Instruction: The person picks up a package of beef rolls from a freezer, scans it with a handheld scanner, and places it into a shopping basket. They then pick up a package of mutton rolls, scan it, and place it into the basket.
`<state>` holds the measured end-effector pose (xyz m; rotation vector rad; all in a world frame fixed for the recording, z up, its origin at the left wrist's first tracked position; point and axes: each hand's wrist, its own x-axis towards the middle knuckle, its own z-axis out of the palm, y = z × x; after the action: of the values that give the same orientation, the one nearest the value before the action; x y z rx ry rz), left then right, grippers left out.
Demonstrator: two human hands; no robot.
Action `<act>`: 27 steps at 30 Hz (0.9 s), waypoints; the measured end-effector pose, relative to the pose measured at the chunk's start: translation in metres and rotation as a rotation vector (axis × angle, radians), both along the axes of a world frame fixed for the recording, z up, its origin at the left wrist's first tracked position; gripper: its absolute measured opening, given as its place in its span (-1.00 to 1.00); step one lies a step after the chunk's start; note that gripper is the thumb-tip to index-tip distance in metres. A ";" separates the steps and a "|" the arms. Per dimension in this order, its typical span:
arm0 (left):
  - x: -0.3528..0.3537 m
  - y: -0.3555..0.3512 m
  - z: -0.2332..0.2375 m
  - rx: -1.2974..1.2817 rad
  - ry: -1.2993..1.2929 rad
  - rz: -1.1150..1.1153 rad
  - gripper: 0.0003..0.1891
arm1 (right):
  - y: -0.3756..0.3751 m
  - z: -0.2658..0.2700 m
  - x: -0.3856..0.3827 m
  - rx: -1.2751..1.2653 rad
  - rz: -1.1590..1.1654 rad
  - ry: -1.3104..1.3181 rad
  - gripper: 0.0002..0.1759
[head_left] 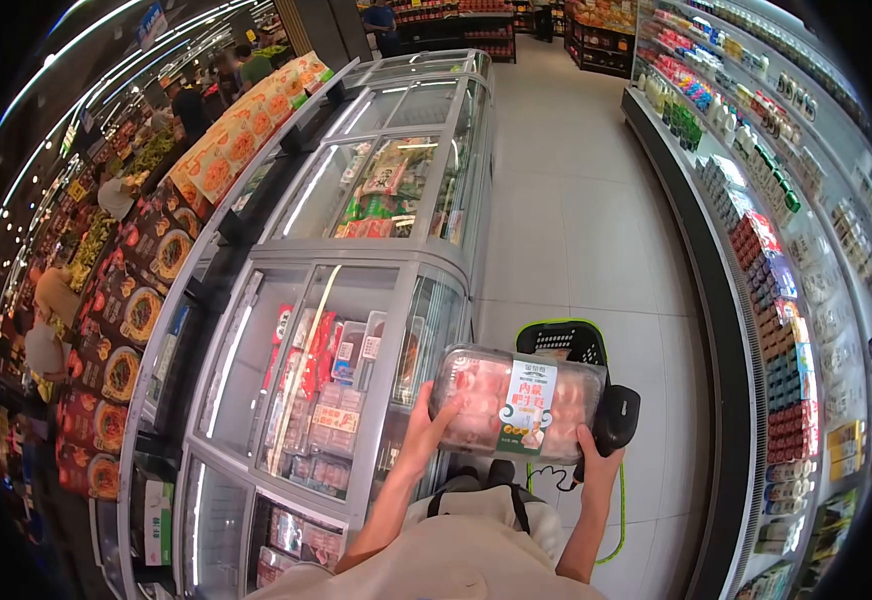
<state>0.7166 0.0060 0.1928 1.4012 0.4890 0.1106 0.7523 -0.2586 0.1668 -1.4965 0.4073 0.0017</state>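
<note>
A clear plastic tray of rolled meat slices point(474, 397) with a white and green label is held up in front of me, tilted toward my face. My left hand point(424, 432) grips its left end, thumb over the front edge. At the lower right corner my right hand point(601, 460) has its thumb on the front, other fingers behind. Right by that hand, a black rounded device point(617, 418) resembling a handheld scanner sticks out past the tray. A black coiled cord point(553, 478) hangs beneath.
Behind the tray stands a black shopping basket point(581, 334) with a bright green rim. Glass-topped freezers point(381, 254) with packaged food run along the left. Refrigerated shelves point(771, 260) line the right, across the tiled aisle point(566, 230). Several people stand at the far left and back.
</note>
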 end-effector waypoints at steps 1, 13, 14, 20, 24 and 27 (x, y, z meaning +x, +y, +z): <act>0.001 0.000 -0.014 0.019 0.013 0.009 -0.20 | -0.001 0.006 0.001 0.006 0.006 0.035 -0.41; 0.011 0.015 -0.002 0.044 -0.029 0.112 -0.09 | 0.020 -0.012 0.034 -0.068 0.051 0.009 -0.26; 0.011 0.017 -0.003 0.047 -0.034 0.123 -0.11 | 0.022 -0.013 0.036 -0.059 0.063 -0.012 -0.27; 0.019 0.024 -0.005 -0.041 -0.113 0.097 -0.27 | 0.031 -0.007 0.051 -0.026 0.097 -0.077 -0.29; 0.019 0.020 0.001 -0.037 -0.120 0.119 -0.33 | 0.031 0.004 0.056 0.013 0.129 -0.047 -0.28; 0.017 0.020 0.007 -0.067 -0.117 0.102 -0.30 | 0.032 0.003 0.057 0.015 0.124 -0.037 -0.30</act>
<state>0.7333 0.0259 0.2000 1.2960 0.4625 0.2551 0.8090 -0.2266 0.1700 -1.5032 0.2839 0.0745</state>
